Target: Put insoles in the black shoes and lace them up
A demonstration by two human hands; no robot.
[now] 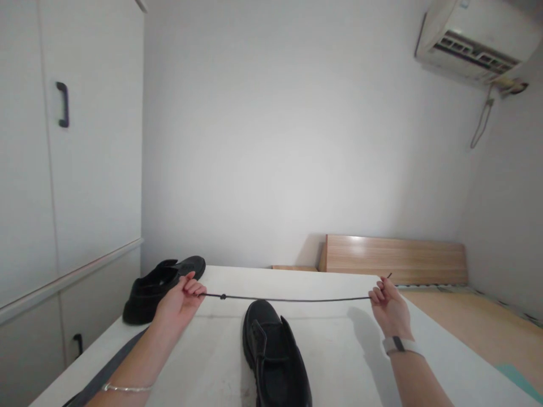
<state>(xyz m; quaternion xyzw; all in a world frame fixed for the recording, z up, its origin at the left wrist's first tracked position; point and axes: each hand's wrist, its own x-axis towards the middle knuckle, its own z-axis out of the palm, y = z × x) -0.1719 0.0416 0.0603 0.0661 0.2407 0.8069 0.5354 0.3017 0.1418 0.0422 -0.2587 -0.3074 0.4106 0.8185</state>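
A thin black shoelace (297, 300) is stretched nearly level between my two hands, with a small knot toward its left end. My left hand (186, 294) pinches one end, close to a black shoe (156, 285) at the table's far left. At the other end, my right hand (387, 302) is closed on the lace, and a short tip sticks up past the fingers. Below the lace, a second black shoe (275, 362) rests on the white table (335, 356), toe pointing away from me. No lace shows in its open front. Its heel is cut off by the lower picture edge.
A dark grey strip-like thing (114, 362) lies along the table's left side under my forearm. White cabinets (93, 147) stand at the left. Beyond the table's right edge is a bed with a wooden headboard (394, 259). An air conditioner (479, 42) hangs upper right.
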